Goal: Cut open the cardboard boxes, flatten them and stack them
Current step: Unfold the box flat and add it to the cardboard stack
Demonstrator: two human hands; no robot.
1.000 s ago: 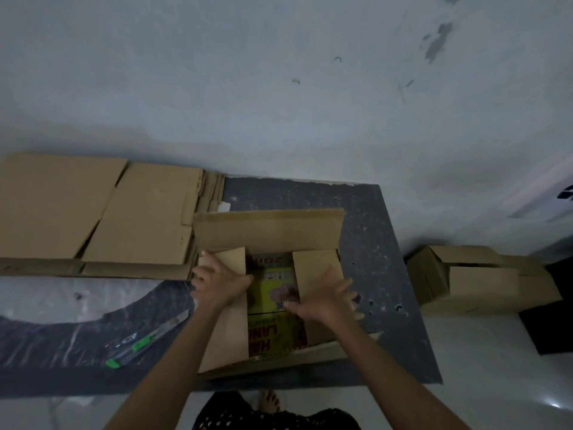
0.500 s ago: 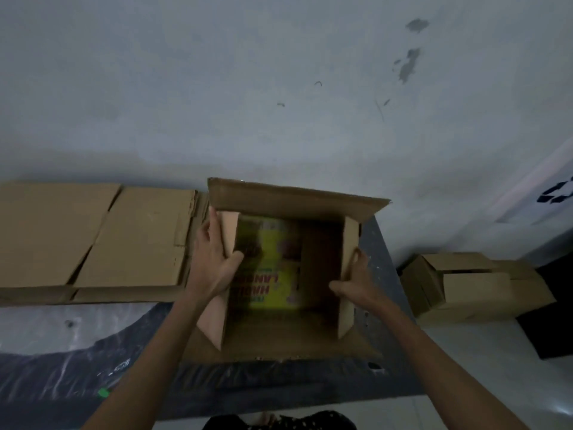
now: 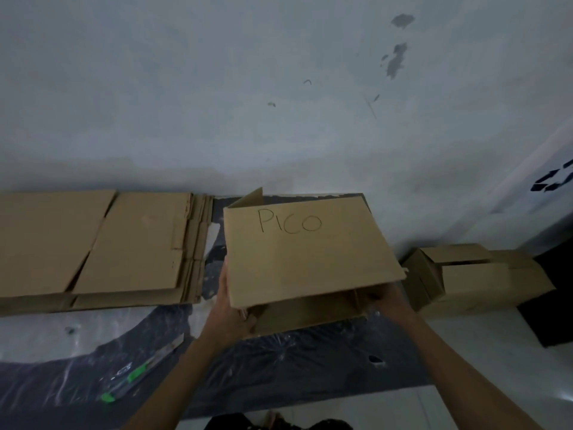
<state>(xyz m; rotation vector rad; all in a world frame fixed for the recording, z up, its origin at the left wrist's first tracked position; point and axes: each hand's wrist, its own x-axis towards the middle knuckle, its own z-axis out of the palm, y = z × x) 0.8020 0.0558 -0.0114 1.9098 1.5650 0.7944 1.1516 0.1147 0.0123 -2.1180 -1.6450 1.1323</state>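
At far left, the flattened cardboard stack (image 3: 93, 243) lies against the wall (image 3: 279, 88); nearer us, a green-handled cutter (image 3: 139, 373) rests on the dark plastic sheet (image 3: 310, 367). Our left hand (image 3: 229, 308) and right hand (image 3: 387, 301) grip the near corners of the box (image 3: 310, 252), held above the sheet. Half a second ago its open top faced us; now a plain panel handwritten "PICO" does. The other boxes (image 3: 474, 274) sit at right.

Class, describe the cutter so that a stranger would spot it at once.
Find the flattened cardboard stack by the wall, left. Nearer the viewer, on the dark plastic sheet, lies the cutter. It alone is slim with green marks, not brown cardboard.
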